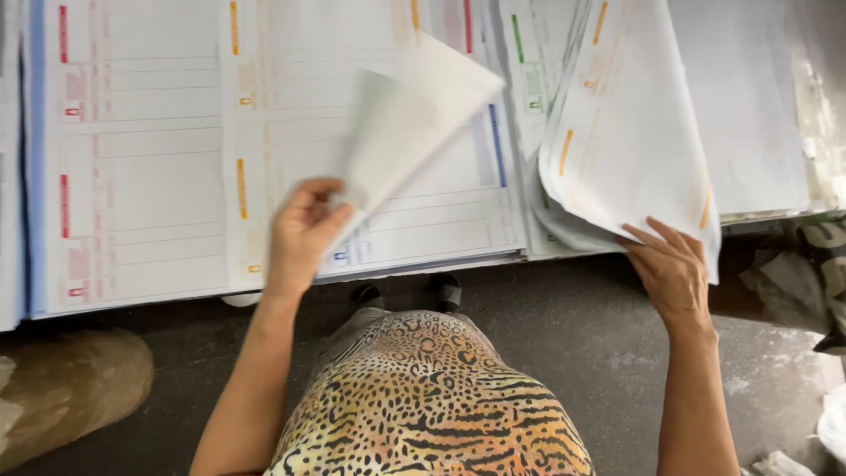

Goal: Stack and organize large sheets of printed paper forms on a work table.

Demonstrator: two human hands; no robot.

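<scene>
Paper-covered work surface over a dark concrete floor, seen from above.

A long table (26, 176) is running across the top of the view, its blue edge showing at left, and stacks of large printed sheets (141, 159) with red, orange and green marks are lying side by side on it, covering nearly all of it. The floor (573, 335) below is looking dark grey and rough, with pale dusty patches showing toward the right. A brown rounded paper roll (70, 388) is lying on the floor at lower left. Crumpled wrapping and scraps (793, 282) are piling up at right. Soft even light is falling, throwing no hard shadows.
</scene>
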